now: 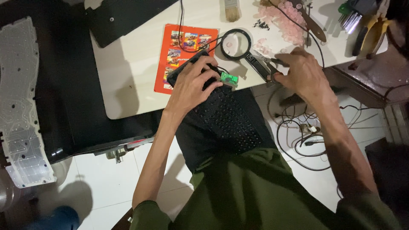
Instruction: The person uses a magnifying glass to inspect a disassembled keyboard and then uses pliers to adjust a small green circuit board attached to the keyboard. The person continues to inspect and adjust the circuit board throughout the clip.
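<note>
My left hand presses down on the upper end of a black keyboard shell, which leans from the white table's edge onto my lap. A small green circuit board sits at the shell's top, right beside my left fingertips. My right hand is at the table edge, closed around the handles of small pliers. A black-rimmed magnifying glass lies just left of the pliers.
An orange printed card lies on the white table. Pink rubber domes, a brush and tools sit at the back. A clear keyboard membrane sheet lies far left. Cables tangle on the floor.
</note>
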